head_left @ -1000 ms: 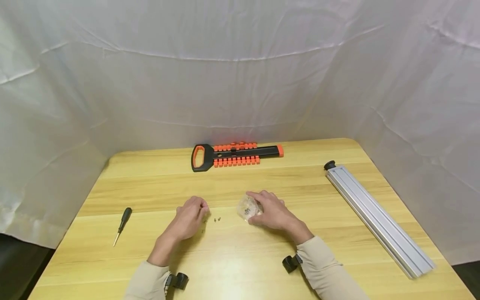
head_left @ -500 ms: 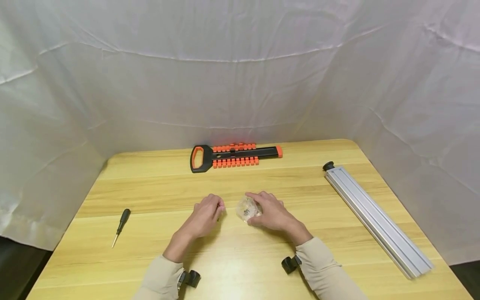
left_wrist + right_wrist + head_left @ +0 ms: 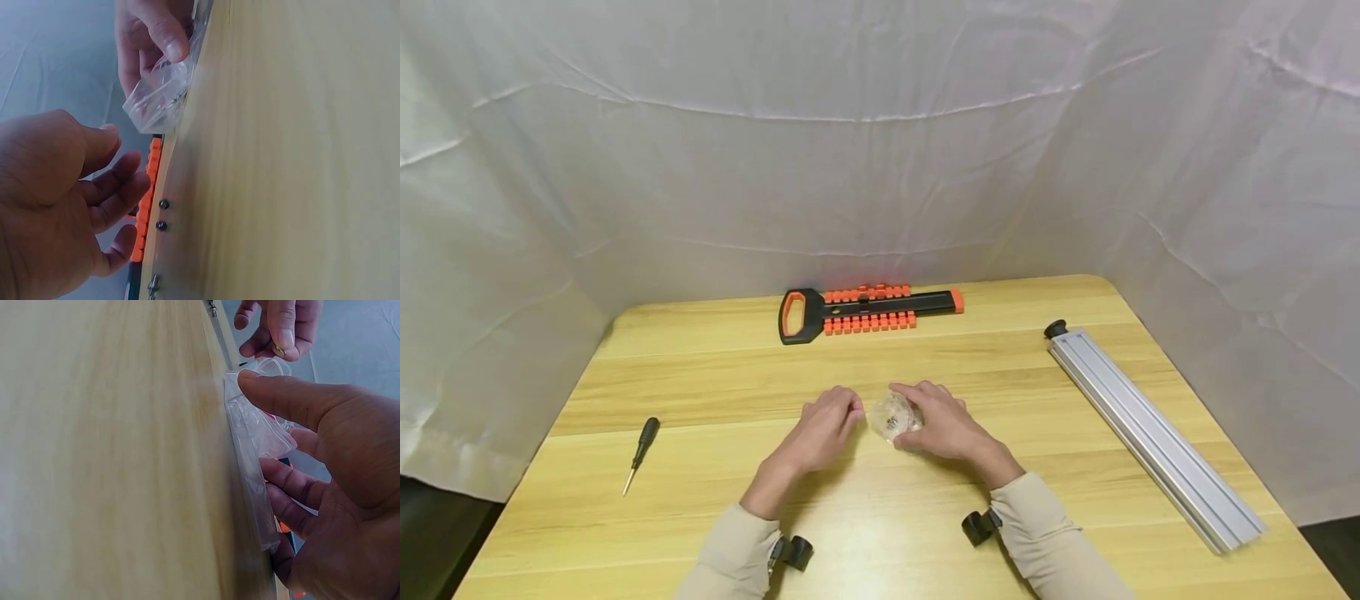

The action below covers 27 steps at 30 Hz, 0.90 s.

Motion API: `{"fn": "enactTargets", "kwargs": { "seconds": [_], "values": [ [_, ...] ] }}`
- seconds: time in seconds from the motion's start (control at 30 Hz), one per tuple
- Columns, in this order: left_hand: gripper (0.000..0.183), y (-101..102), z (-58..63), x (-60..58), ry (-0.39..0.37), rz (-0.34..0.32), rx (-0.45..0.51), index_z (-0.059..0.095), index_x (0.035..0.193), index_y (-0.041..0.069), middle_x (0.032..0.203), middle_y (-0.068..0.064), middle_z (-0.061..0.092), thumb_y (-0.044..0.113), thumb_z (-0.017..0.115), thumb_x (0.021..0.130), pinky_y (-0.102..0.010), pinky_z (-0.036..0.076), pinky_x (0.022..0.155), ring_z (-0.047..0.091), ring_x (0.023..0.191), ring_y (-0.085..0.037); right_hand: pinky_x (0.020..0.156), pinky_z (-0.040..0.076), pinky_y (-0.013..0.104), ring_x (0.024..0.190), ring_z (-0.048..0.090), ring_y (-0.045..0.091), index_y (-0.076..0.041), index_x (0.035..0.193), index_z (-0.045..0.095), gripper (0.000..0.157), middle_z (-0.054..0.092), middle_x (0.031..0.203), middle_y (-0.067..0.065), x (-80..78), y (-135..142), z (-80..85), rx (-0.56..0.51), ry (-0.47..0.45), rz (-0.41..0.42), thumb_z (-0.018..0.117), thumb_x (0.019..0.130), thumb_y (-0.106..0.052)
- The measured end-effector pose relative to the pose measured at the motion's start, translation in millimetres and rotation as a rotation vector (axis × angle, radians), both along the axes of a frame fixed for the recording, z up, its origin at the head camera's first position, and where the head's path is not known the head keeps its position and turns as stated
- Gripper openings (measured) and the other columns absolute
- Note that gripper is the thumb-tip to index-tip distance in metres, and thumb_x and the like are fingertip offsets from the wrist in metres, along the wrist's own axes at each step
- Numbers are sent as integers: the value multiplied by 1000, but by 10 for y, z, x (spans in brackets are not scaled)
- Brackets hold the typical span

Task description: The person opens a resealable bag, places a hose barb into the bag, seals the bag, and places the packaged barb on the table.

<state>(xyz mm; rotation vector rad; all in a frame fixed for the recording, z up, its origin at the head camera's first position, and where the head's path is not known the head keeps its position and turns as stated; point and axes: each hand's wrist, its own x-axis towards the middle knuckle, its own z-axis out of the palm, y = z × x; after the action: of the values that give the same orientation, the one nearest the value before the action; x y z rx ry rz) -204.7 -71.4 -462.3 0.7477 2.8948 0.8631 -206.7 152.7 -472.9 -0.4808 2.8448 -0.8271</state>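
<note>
My left hand (image 3: 826, 429) pinches a small screw (image 3: 279, 350) between thumb and forefinger, just left of a clear plastic zip bag (image 3: 891, 417). The bag lies on the table with its mouth held apart, and several dark screws show inside it. My right hand (image 3: 943, 423) grips the bag from the right, thumb at the near side and fingers at the far side. In the left wrist view, several loose screws (image 3: 162, 215) stand or lie on the table below my left hand; in the head view that hand hides them.
On the wooden table (image 3: 880, 533), a black screwdriver (image 3: 642, 454) lies at the left. A black and orange socket holder rack (image 3: 872, 311) lies along the back edge. A long silver aluminium profile with a black knob (image 3: 1153, 437) lies at the right. Pale cloth hangs behind.
My left hand has moved right from the loose screws to beside the bag's mouth, carrying a screw. My right hand has kept its hold on the bag.
</note>
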Motion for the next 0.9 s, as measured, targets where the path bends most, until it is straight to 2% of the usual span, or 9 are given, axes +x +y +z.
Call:
{"fn": "enactTargets", "kwargs": {
  "seconds": [0.4,0.73,0.9],
  "values": [
    [9,184,-8,-38,3,-28,5,56,99,17,105,1,55,24,51,101,-37,36,80,51,104,-19,83,36,35,100,49,13,-32,145,42,85,56,118,-2,7,4,-2,0,-8,-5,83,71,-40],
    [12,262,-13,-53,-9,-39,-35,56,102,20,113,2,53,30,49,101,-34,34,82,49,108,-17,79,34,33,95,47,13,-31,145,43,84,56,114,-2,16,-13,22,0,-5,2,82,71,-40],
    [11,239,-5,-49,-16,-26,-27,56,102,21,113,3,53,31,51,100,-35,34,82,49,109,-17,79,35,33,96,48,13,-30,145,44,83,56,115,-2,19,-12,37,3,-5,1,82,71,-40]
  ]
}}
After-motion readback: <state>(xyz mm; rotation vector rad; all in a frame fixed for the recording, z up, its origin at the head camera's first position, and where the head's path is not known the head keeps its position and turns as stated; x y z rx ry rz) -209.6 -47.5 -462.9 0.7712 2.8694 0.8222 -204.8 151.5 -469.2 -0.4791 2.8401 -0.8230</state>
